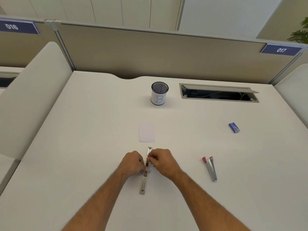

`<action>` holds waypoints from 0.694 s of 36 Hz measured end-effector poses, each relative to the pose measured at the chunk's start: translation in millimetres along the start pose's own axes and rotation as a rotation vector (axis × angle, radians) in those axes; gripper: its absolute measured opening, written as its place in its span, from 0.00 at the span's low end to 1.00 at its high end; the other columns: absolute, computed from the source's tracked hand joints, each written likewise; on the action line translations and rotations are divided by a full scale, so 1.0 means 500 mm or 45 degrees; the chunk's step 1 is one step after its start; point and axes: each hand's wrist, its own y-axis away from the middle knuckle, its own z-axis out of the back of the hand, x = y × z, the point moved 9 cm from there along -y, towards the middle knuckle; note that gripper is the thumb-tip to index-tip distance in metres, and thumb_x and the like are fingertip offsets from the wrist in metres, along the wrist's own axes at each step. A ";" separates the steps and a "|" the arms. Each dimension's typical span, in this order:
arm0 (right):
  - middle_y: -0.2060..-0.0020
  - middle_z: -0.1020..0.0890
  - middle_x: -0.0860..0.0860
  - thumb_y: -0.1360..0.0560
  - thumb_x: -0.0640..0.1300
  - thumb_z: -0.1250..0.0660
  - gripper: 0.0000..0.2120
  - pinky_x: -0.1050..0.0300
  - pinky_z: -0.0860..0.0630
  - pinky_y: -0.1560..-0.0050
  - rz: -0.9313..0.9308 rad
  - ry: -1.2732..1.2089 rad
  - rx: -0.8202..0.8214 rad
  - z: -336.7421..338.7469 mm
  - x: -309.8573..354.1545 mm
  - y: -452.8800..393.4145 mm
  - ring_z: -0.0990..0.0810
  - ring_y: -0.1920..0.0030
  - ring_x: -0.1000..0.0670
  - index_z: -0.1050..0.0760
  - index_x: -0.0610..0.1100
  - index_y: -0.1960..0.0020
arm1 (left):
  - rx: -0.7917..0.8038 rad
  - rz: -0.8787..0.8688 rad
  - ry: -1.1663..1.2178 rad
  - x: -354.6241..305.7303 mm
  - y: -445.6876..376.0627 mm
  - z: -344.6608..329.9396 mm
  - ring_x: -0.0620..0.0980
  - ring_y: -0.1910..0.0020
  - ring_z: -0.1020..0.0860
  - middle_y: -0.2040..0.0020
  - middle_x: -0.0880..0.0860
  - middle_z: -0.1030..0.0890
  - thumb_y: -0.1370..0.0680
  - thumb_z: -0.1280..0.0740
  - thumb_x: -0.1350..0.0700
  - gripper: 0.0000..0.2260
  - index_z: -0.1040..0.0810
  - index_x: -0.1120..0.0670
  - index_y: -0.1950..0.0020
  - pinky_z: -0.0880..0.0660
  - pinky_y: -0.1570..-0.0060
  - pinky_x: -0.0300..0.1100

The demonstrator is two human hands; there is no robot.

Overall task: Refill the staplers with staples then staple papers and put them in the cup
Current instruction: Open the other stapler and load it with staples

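Hands (pixel 133 163) (pixel 164 161) — both pinching opened stapler (pixel 144 179).

Two staplers: opened metal stapler (pixel 144 177) between both hands, pink-tipped stapler (pixel 210 167) right of right hand. One paper (pixel 147 132) just beyond hands. One cup (pixel 159 93) farther beyond. One blue staple box (pixel 234 127) far right.

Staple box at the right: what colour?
Blue, with a pale end; the staple box shows in the head view.
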 end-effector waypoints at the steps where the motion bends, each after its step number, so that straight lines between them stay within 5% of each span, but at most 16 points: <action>1: 0.65 0.21 0.55 0.22 0.41 0.34 0.08 0.58 0.29 0.59 0.018 0.050 -0.012 -0.001 0.003 -0.001 0.25 0.63 0.54 0.17 0.43 0.56 | -0.001 0.003 0.001 0.000 0.000 0.000 0.49 0.70 0.26 0.68 0.52 0.20 0.32 0.17 0.52 0.14 0.20 0.56 0.66 0.27 0.63 0.42; 10: 0.53 0.22 0.44 0.18 0.40 0.40 0.11 0.48 0.27 0.51 0.093 0.287 -0.062 -0.025 0.008 0.002 0.23 0.53 0.44 0.21 0.37 0.52 | -0.044 -0.002 -0.022 0.001 0.002 0.002 0.49 0.71 0.26 0.70 0.51 0.20 0.31 0.18 0.53 0.15 0.22 0.54 0.69 0.27 0.64 0.41; 17: 0.50 0.22 0.44 0.21 0.36 0.38 0.05 0.48 0.25 0.57 0.191 0.563 -0.072 -0.044 0.022 0.019 0.25 0.50 0.43 0.23 0.37 0.50 | -0.030 -0.002 -0.012 -0.001 0.002 0.002 0.50 0.71 0.27 0.70 0.51 0.21 0.31 0.18 0.54 0.12 0.19 0.56 0.65 0.29 0.64 0.41; 22: 0.62 0.20 0.48 0.35 0.36 0.22 0.09 0.58 0.29 0.71 0.344 0.633 -0.160 -0.045 0.047 0.051 0.21 0.61 0.47 0.19 0.40 0.57 | -0.048 -0.009 -0.072 -0.004 0.003 0.005 0.48 0.72 0.27 0.73 0.49 0.23 0.30 0.23 0.59 0.09 0.20 0.54 0.67 0.28 0.66 0.40; 25: 0.61 0.19 0.48 0.27 0.40 0.35 0.11 0.58 0.24 0.65 0.461 0.715 -0.265 -0.045 0.057 0.067 0.21 0.62 0.47 0.17 0.38 0.50 | -0.050 -0.015 -0.091 -0.004 0.003 0.005 0.49 0.72 0.27 0.74 0.48 0.24 0.31 0.25 0.60 0.10 0.22 0.53 0.70 0.29 0.66 0.39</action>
